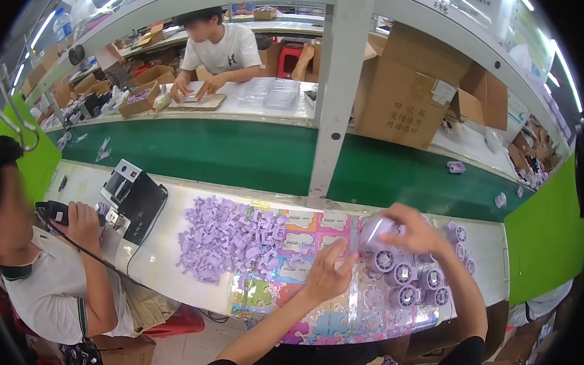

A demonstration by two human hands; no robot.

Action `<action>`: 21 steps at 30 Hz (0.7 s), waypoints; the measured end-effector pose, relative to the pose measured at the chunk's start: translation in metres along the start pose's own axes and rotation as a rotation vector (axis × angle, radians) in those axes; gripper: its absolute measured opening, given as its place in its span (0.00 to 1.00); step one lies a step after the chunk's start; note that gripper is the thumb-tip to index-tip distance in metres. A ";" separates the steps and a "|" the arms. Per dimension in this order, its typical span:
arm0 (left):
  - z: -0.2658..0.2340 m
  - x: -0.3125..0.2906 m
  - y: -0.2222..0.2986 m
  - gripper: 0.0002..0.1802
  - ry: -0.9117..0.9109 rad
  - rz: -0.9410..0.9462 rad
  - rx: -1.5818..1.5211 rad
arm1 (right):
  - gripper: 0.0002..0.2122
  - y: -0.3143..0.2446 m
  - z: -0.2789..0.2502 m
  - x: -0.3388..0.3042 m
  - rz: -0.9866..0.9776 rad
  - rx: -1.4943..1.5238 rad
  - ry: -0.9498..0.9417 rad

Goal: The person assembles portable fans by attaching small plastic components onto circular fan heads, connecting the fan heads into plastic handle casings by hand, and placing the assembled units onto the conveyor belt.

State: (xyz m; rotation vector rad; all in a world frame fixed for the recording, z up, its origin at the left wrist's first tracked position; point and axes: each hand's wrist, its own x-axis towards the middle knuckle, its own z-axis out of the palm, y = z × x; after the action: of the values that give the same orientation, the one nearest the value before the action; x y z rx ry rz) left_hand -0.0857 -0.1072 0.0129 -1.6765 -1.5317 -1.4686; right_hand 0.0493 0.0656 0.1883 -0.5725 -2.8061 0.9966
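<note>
My right hand (413, 230) is closed round a light purple cylindrical housing (374, 234), raised above the patterned work mat and blurred by motion. Just to its left is my left hand (330, 272), its fingers bent toward the thumb near the housing; whatever they pinch is too small to make out. Below my right hand, several round purple housings (402, 274) stand grouped on the mat, their ringed ends facing up. A wide heap of small purple plastic parts (232, 242) lies left of my left hand.
A black bench device (136, 200) stands beyond the heap, near a co-worker (53, 281) holding a dark tool at left. Past the bench runs a green conveyor belt (237, 152) with loose purple parts. A grey post (334, 114) rises ahead; a green panel (542, 235) borders the right.
</note>
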 end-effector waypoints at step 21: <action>-0.105 -0.041 0.024 0.34 -0.405 -0.245 -0.019 | 0.17 0.010 0.162 0.046 -0.145 -0.369 -0.064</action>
State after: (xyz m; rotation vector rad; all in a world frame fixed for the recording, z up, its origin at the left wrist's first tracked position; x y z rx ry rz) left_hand -0.0991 -0.2218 0.0206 -1.9414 -2.0016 -1.3119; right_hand -0.0259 -0.0045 0.0544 -0.3663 -3.0558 0.4806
